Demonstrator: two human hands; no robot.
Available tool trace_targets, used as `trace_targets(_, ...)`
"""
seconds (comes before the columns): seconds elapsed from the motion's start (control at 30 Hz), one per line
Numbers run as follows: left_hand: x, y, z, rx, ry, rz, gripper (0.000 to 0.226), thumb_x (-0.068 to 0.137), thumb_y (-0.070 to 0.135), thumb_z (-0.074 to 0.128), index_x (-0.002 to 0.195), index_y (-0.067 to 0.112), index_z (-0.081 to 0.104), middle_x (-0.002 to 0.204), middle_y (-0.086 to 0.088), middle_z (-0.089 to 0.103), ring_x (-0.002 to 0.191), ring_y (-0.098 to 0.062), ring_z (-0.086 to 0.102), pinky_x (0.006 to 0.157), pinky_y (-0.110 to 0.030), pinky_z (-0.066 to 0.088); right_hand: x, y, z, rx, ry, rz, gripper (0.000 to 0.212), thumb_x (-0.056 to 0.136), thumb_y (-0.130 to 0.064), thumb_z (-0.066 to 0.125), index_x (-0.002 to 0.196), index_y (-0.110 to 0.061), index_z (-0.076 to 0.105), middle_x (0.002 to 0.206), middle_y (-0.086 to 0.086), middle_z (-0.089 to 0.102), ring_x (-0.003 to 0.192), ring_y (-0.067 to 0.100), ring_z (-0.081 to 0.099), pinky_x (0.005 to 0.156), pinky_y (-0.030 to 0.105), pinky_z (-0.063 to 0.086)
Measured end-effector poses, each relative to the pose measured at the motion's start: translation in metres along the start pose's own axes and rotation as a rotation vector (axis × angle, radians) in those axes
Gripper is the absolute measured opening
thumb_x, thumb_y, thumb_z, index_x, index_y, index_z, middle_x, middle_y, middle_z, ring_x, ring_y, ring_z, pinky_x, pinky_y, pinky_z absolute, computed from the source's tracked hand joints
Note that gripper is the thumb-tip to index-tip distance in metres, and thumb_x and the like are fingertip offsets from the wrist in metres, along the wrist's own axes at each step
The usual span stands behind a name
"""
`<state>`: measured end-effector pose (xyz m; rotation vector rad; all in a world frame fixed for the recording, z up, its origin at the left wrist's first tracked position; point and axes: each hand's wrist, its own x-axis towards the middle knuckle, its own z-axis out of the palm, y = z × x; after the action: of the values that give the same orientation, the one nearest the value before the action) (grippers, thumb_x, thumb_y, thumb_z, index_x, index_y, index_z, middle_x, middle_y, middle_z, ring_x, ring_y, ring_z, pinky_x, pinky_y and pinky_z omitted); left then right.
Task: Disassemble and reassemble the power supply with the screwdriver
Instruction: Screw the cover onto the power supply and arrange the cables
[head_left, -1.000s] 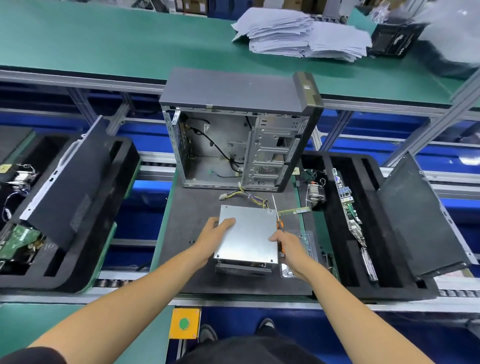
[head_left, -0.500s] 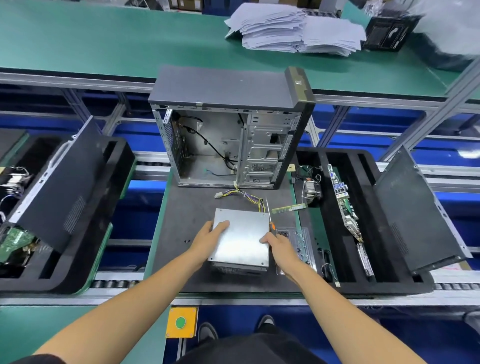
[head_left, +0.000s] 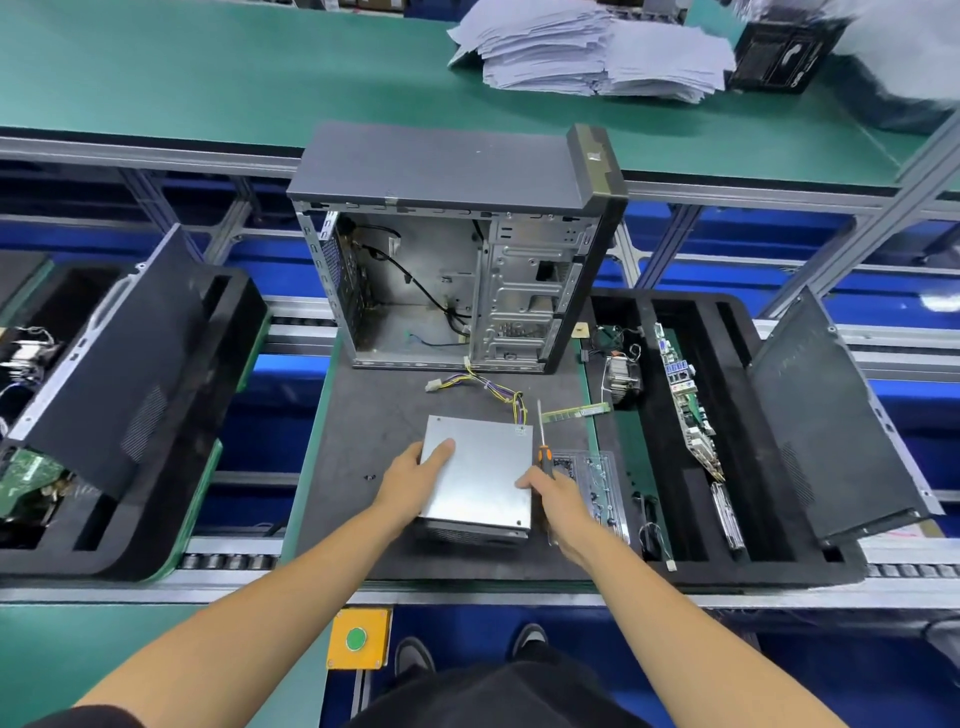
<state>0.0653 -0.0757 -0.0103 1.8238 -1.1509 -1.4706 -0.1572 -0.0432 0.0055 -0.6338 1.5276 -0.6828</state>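
Observation:
The silver power supply lies flat on the dark mat in front of the open computer case. Its yellow and black cable bundle trails toward the case. My left hand grips the box's left edge, thumb on its top. My right hand holds the orange-and-black screwdriver against the box's right edge, its shaft pointing away from me; my thumb touches the box's top.
A clear plastic tray and a memory stick lie right of the box. A black foam tray at right holds a motherboard, a cooler and a side panel. Another foam tray sits left. A small screw lies on the mat.
Both hands keep the same hold on the power supply and the screwdriver. Only the camera has shifted slightly.

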Motion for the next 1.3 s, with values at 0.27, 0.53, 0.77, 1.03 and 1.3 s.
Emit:
trace_targets(0.27,-0.004,0.001,-0.005,-0.013,-0.031,0.02,0.037,0.092,0.064,0.059,0.113,0.035,0.063,0.102,0.017,0.075,0.086,0.0,0.072,0.068,-0.017,0.052,0.009,-0.013,0.01,0.103,0.035,-0.072,0.036,0.052,-0.037,0.073,0.08,-0.02,0.059,0.108,-0.003,0.062,0.107,0.021,0.053,0.1,0.046,0.033)
trace_targets(0.53,-0.006,0.0,-0.009,-0.002,-0.054,0.02,0.041,0.092,0.064,0.059,0.111,0.028,0.067,0.098,0.018,0.076,0.084,0.002,0.072,0.067,-0.017,0.051,0.014,-0.015,0.004,0.119,0.013,-0.108,0.038,0.053,-0.031,0.074,0.088,-0.019,0.066,0.131,-0.005,0.06,0.121,0.019,0.05,0.104,0.042,0.031)
trace_targets(0.77,0.002,0.009,-0.011,-0.053,-0.081,-0.014,0.038,0.095,0.055,0.063,0.111,0.021,0.066,0.102,0.007,0.077,0.087,-0.006,0.074,0.072,-0.022,0.054,0.019,-0.017,0.012,0.088,0.087,-0.022,0.052,0.062,-0.042,0.067,0.106,-0.016,0.064,0.128,0.001,0.056,0.119,0.026,0.049,0.097,0.044,0.035)
trace_targets(1.03,-0.002,0.003,-0.007,-0.088,-0.07,-0.019,0.037,0.095,0.053,0.062,0.112,0.02,0.061,0.109,0.003,0.073,0.099,-0.015,0.071,0.089,-0.035,0.056,0.019,-0.01,0.01,0.061,0.083,-0.039,0.047,0.067,-0.042,0.065,0.107,-0.019,0.066,0.136,0.0,0.053,0.124,0.028,0.046,0.105,0.046,0.033)
trace_targets(1.3,-0.01,0.009,-0.004,-0.206,-0.08,-0.012,0.036,0.096,0.046,0.065,0.117,0.016,0.062,0.11,0.001,0.074,0.09,-0.008,0.073,0.073,-0.022,0.055,0.014,-0.002,0.01,0.156,0.087,-0.069,0.045,0.064,-0.039,0.066,0.1,-0.012,0.068,0.115,0.001,0.068,0.111,0.025,0.059,0.099,0.045,0.041)
